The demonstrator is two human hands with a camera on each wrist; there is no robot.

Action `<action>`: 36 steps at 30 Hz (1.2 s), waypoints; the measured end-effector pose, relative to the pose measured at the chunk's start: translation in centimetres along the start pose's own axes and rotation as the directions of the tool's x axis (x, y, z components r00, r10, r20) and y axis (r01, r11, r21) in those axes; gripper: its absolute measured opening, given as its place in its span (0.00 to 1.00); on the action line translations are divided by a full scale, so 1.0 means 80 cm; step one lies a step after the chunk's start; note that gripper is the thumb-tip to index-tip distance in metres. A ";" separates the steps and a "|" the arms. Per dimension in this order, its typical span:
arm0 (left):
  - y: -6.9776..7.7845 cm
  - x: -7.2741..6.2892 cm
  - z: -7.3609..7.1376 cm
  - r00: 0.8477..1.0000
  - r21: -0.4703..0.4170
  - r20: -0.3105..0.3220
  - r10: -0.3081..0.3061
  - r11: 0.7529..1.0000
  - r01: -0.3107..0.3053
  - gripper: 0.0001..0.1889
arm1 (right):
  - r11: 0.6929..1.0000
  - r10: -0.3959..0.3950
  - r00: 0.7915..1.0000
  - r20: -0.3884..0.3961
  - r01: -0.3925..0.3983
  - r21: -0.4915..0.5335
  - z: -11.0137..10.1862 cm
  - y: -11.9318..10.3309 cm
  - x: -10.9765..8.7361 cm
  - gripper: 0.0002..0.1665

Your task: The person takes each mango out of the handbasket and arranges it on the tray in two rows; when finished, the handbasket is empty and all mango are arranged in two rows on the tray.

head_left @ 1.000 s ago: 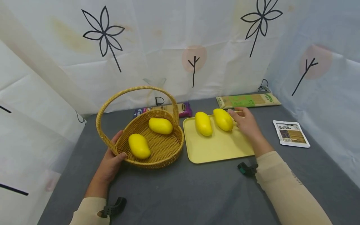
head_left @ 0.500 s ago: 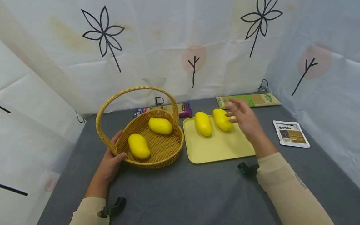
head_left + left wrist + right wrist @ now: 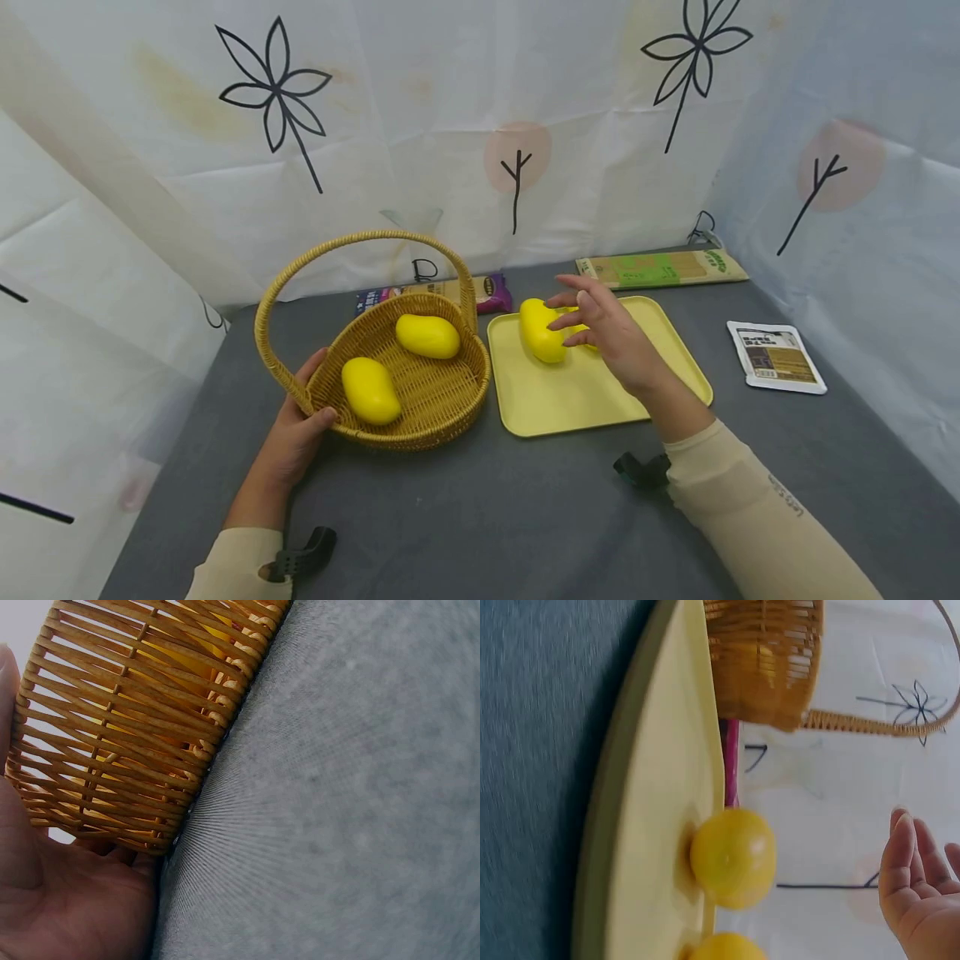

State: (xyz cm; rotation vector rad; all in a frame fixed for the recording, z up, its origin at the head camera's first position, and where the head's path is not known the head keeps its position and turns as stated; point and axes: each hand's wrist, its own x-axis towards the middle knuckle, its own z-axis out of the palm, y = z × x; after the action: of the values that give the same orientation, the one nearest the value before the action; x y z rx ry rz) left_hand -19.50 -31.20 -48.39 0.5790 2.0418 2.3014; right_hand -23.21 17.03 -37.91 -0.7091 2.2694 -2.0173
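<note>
A wicker basket (image 3: 442, 408) with a tall handle holds two yellow mangoes, one mango (image 3: 371, 390) at the left and another mango (image 3: 428, 336) at the back. My left hand (image 3: 294, 433) grips the basket's left side, thumb over the rim; the left wrist view has the woven wall (image 3: 142, 712) against the palm. On the pale yellow tray (image 3: 555, 408) lie two more mangoes. The left one (image 3: 542, 332) shows well, while the other mango (image 3: 727, 949) is mostly hidden behind my right hand (image 3: 611, 337) in the head view. That hand hovers over the tray, fingers spread, holding nothing.
Behind the basket lies a purple-ended packet (image 3: 491, 292). A long green and tan packet (image 3: 663, 268) is at the back right, and a white-edged flat pack (image 3: 776, 357) lies right of the tray. A patterned white curtain (image 3: 450, 125) encloses the grey-covered table (image 3: 480, 517).
My right hand has lifted off the right mango on the tray and moved left, toward the left mango. My left hand and the basket have stayed put.
</note>
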 end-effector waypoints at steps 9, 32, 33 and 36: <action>-0.001 -0.001 0.000 1.000 -0.007 0.007 0.010 1.000 -0.010 0.44 | 1.000 -0.007 0.989 0.147 0.007 0.001 0.046 0.000 -0.008 0.37; -0.001 0.000 -0.002 1.000 -0.014 0.020 0.018 1.000 -0.018 0.43 | 0.974 -0.173 0.933 0.317 0.209 -0.085 0.185 0.003 0.009 0.51; -0.001 0.000 -0.002 1.000 -0.014 0.018 0.014 1.000 -0.014 0.43 | 0.974 -0.159 0.934 0.320 0.201 -0.102 0.188 0.003 0.013 0.52; -0.002 0.001 -0.002 1.000 -0.010 0.009 0.005 1.000 -0.005 0.43 | 0.975 -0.116 0.939 0.325 0.170 -0.142 0.199 0.004 0.026 0.51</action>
State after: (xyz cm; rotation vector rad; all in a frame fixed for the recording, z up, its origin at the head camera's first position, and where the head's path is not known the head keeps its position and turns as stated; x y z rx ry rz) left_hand -19.64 -31.30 -48.52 0.5945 2.0262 2.3058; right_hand -20.18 1.40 -40.20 -1.1502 2.2686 -1.6266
